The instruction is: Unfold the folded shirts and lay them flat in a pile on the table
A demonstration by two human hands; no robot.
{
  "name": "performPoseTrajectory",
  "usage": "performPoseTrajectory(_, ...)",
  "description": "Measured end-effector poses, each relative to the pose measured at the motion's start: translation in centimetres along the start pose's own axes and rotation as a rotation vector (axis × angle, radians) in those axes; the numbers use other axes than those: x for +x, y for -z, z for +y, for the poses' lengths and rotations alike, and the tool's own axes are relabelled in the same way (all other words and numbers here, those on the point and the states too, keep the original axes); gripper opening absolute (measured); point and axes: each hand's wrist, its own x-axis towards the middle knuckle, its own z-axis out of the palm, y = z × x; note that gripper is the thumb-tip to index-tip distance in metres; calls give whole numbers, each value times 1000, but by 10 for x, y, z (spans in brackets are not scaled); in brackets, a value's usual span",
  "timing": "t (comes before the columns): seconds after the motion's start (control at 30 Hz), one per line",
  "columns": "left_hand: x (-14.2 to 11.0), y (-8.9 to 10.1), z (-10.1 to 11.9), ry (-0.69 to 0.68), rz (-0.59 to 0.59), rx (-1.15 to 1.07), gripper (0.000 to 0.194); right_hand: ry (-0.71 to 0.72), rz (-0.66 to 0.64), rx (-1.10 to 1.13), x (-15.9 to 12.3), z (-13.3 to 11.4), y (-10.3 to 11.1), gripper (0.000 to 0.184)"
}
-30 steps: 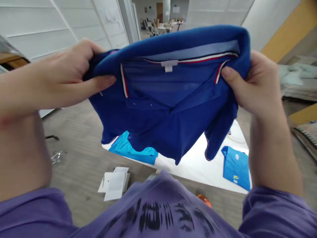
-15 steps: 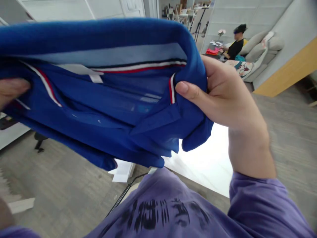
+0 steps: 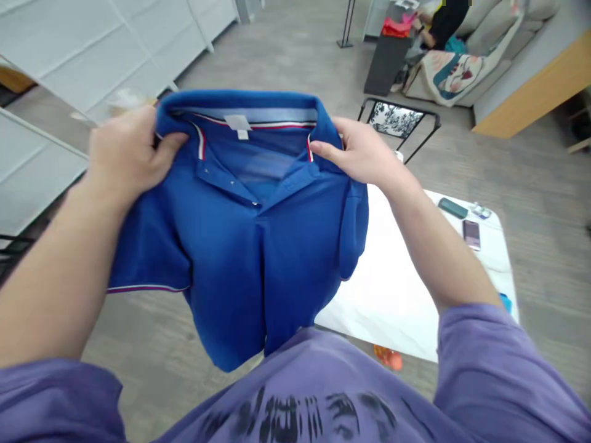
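A blue polo shirt (image 3: 231, 246) hangs spread out in front of me, its collar up and its buttoned placket facing me. White and red trim lines the inside of the neck, and a white label (image 3: 237, 122) shows there. My left hand (image 3: 132, 147) grips the collar and shoulder on the left, thumb in front. On the right, my right hand (image 3: 357, 147) pinches the other side of the collar, its fingers hidden behind the cloth. The shirt's body drops toward my purple top, with part of it in front of the white table (image 3: 392, 283).
On the table lie a dark green case (image 3: 453, 208) and a phone (image 3: 471, 235). Behind it stands a black-framed chair (image 3: 399, 120). A person (image 3: 450, 24) sits on a sofa (image 3: 521, 55) at the back right. White panels (image 3: 115, 49) line the left.
The shirt has moved lower and farther from me and now hangs open at full width. My view has tilted down, bringing the left hand and more of the table into sight.
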Motion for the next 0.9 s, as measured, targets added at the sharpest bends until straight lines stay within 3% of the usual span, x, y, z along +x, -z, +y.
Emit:
performPoseTrajectory(0.07, 63, -94, -4, -5, -161, -82, 103, -119, -27, 15, 51, 91, -51, 83)
performPoseTrajectory(0.13, 110, -179, 9, -17, -268, -251, 88, -271, -9, -10, 86, 180, -106, 85)
performPoseTrajectory(0.23, 141, -277, 37, 37, -319, -500, 75, -519, 46, -92, 88, 276, -190, 92)
performPoseTrajectory(0.3, 130, -327, 50, 117, -320, -555, 74, -662, 63, -147, 52, 304, -242, 92)
performPoseTrajectory(0.4, 68, -380, 53, 193, -431, -497, 84, -795, 70, -162, -45, 292, -306, 82)
performPoseTrajectory(0.47, 1, -394, 49, 287, -571, -459, 85, -928, 75, -149, -124, 259, -338, 81)
performPoseTrajectory(0.53, -76, -390, 45, 472, -690, -420, 85, -1090, 64, -97, -201, 217, -361, 77)
performPoseTrajectory(0.6, -152, -372, 44, 640, -748, -373, 87, -1193, 18, -29, -265, 170, -378, 65)
performPoseTrajectory(0.67, -217, -346, 47, 705, -795, -348, 87, -1244, -71, 65, -310, 127, -389, 47)
performPoseTrajectory(0.77, -282, -312, 54, 802, -798, -349, 77, -1287, -211, 210, -340, 85, -398, 31)
performPoseTrajectory(0.9, -306, -290, 63, 954, -793, -293, 67, -1343, -233, 243, -337, 78, -389, 24)
